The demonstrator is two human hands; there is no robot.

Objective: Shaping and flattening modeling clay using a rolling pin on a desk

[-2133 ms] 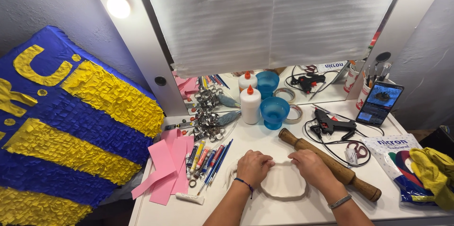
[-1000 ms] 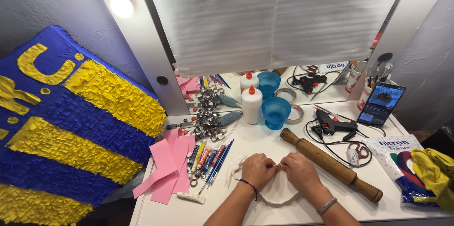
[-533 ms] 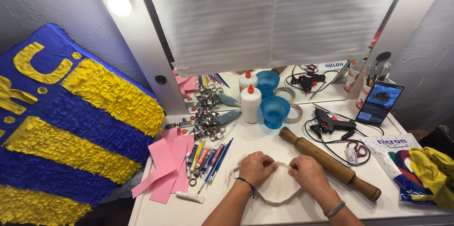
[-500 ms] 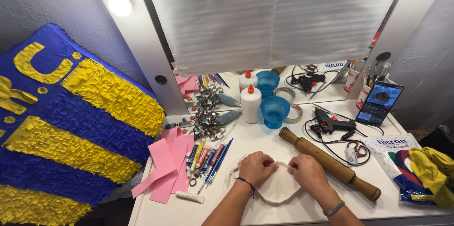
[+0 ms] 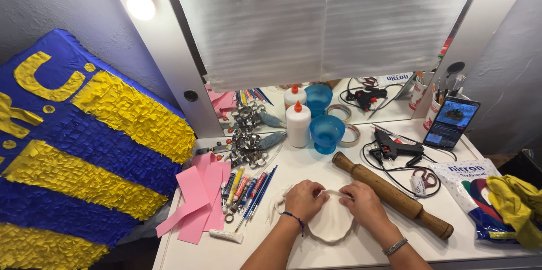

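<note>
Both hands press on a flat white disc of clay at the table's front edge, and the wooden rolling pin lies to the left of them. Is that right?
Not quite. In the head view the rolling pin lies to the right of the hands, not the left. The rest holds: the left hand and right hand both press on the flat white clay disc near the table's front edge.

Left hand (image 5: 305,200) and right hand (image 5: 364,205) lie palms down, fingers curled inward.
</note>
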